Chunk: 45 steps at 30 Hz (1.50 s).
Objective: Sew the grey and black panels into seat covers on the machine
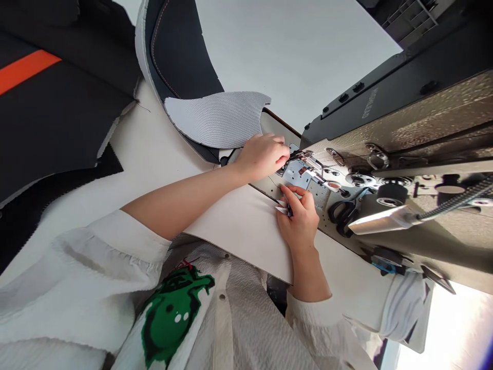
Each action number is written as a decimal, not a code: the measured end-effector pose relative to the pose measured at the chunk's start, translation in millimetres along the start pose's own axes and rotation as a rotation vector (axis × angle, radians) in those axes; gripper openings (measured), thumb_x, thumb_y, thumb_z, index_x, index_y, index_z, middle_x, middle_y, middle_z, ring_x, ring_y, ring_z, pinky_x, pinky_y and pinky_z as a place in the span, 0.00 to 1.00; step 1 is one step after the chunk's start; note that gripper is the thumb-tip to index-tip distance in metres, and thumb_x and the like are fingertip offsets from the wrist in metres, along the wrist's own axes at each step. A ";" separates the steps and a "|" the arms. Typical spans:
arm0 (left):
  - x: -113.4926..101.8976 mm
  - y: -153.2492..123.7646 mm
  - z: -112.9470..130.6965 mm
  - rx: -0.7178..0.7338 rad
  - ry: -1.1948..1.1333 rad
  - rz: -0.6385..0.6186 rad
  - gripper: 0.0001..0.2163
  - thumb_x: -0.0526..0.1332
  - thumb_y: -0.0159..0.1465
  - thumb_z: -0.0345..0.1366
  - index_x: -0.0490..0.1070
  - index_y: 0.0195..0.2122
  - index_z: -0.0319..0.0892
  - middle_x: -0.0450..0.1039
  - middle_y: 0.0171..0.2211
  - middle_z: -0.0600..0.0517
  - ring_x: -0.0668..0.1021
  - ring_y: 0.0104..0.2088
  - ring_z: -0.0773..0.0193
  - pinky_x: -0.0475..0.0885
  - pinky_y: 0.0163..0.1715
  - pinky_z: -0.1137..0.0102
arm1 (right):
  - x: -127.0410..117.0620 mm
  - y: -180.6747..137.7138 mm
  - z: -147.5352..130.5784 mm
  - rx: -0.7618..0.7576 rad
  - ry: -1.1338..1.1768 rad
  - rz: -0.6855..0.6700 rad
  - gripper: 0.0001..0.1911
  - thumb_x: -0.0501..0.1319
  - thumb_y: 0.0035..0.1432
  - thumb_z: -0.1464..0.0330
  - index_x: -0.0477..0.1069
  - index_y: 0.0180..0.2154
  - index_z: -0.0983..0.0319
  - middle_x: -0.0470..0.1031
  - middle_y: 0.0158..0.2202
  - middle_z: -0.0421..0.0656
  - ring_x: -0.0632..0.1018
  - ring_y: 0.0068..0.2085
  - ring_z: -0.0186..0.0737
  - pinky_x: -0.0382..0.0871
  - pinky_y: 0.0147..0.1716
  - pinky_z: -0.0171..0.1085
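My left hand [262,158] is closed beside the presser foot [295,156] of a sewing machine [389,123]; its fingertips are partly hidden, and what they hold I cannot make out. Nearer to me, my right hand [299,218] is closed around small thread snips [283,208], whose pointed blades stick out to the left of the palm. Its thumb and forefinger meet near a thin dark thread [274,182] over the metal bed. Just beyond my left hand lies a grey mesh fabric piece [219,119], joined to or resting on a dark curved panel [185,46] with a stitched line.
Black fabric with an orange stripe [31,69] covers the left of the white table [150,133]. Black-handled scissors [342,213] lie by the machine, behind a lamp head [381,223]. A bundle of white strips [404,303] sits at the lower right.
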<state>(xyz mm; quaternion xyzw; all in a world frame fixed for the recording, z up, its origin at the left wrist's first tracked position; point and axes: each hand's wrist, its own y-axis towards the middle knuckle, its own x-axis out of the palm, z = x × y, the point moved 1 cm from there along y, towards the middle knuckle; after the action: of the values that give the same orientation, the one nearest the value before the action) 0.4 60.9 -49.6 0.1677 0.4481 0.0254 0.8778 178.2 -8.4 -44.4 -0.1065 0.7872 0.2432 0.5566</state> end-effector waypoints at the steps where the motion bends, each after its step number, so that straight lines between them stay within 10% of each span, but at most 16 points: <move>1: 0.6 0.0 0.3 0.010 -0.007 -0.004 0.11 0.55 0.61 0.27 0.76 0.28 0.42 0.73 0.31 0.49 0.73 0.35 0.61 0.63 0.33 0.67 | 0.2 -0.2 0.2 -0.001 -0.003 0.001 0.23 0.55 0.50 0.75 0.72 0.48 0.57 0.73 0.45 0.42 0.77 0.36 0.35 0.68 0.28 0.31; 45: -7.0 0.4 6.1 -0.006 0.014 -0.097 0.11 0.55 0.64 0.30 0.77 0.31 0.42 0.74 0.33 0.49 0.73 0.37 0.60 0.62 0.34 0.67 | 8.4 27.0 1.0 0.008 -0.199 -0.069 0.31 0.51 0.50 0.76 0.64 0.57 0.58 0.65 0.56 0.50 0.76 0.43 0.44 0.70 0.28 0.36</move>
<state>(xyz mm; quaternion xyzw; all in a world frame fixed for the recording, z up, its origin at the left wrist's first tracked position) 1.1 58.2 -40.8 0.1427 0.4616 -0.0148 0.8754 164.1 16.2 -45.3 -0.1067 0.7249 0.2299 0.6405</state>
